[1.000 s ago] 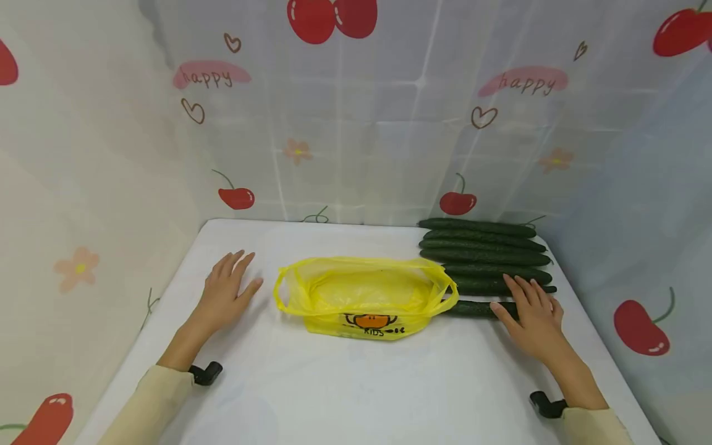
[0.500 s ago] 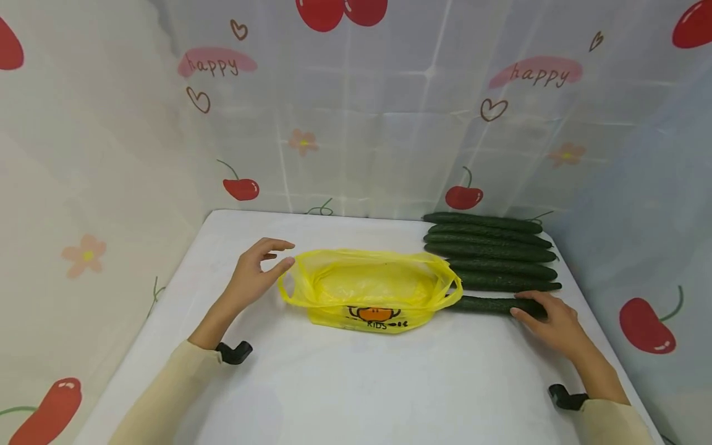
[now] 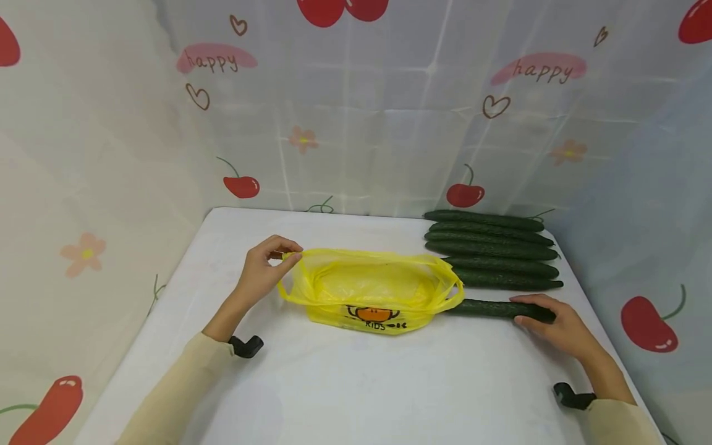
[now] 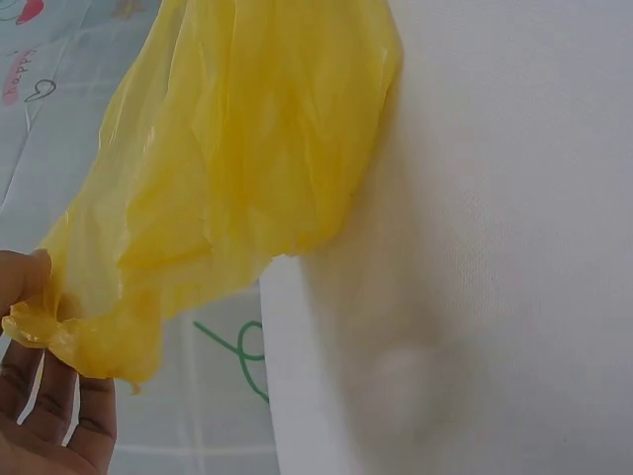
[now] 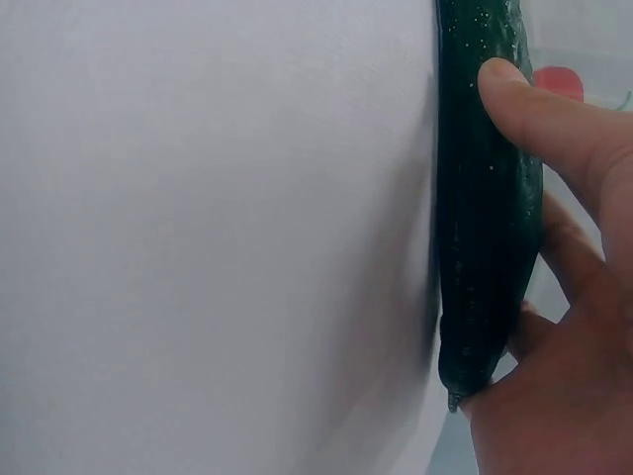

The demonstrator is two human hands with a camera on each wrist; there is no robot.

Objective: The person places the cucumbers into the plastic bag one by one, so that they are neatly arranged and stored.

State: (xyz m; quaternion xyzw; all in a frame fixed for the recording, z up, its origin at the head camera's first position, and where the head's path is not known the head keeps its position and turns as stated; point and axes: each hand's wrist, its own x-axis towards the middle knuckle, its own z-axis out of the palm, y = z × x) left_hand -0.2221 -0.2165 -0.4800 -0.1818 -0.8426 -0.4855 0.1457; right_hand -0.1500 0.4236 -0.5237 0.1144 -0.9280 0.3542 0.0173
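A yellow plastic bag [image 3: 361,312] with its mouth spread wide stands in the middle of the table. My left hand [image 3: 266,266] pinches the bag's left rim by the handle; in the left wrist view the thin yellow film [image 4: 247,148] hangs from thumb and fingers. At the right, my right hand [image 3: 562,324] grips the near cucumber [image 3: 489,308] by its right end. The right wrist view has the thumb lying along that dark green cucumber [image 5: 485,228], with the fingers on its other side. Its far end is hidden behind the bag's right handle.
Several more cucumbers [image 3: 492,249] lie side by side at the back right of the white table [image 3: 345,383]. A printed curtain [image 3: 384,142] rises behind the table and along both sides.
My left hand has moved right from beside the bag and taken its left rim. My right hand, earlier lying over the cucumbers, has drawn back and taken hold of the near one.
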